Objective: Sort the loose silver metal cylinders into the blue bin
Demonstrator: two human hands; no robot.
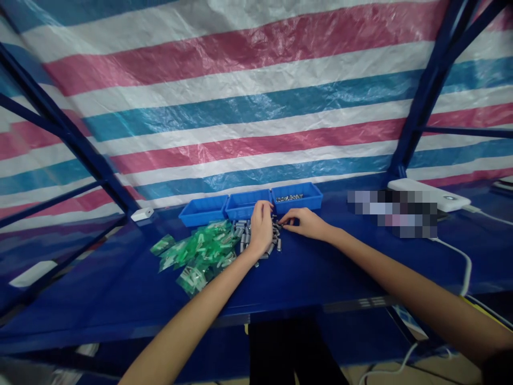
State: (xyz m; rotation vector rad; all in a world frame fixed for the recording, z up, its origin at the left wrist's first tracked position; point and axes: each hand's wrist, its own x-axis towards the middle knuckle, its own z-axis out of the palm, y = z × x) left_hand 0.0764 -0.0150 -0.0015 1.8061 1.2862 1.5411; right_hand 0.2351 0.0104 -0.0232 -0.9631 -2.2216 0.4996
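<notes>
**Two hands, one heap of little grey cylinders**

Three things fill most of the view. Biggest is the striped tarp (256, 107) hung behind everything, then the blue worktop (340, 267), then a row of blue trays (202, 214) along its back edge. The right-most tray (310, 200) has a few grey bits in it. The other two look bare, as far as I can tell.

Left of centre is a pile of green bags (196, 251). Touching its right side is the heap of grey cylinders (242, 234), just in front of the trays. Most of them seem to lie with their long axis pointing toward the trays, but they're pretty tiny here.

The left hand (260, 227) sits right on top of the heap with its fingers curled down. I can't tell whether it has hold of anything.

The right hand (306, 222) comes in from the right. Its fingertips are pinched together at the heap's right edge, and whatever is between them is too small to make out.

So the heap lies under the left hand and just left of the right hand.
</notes>
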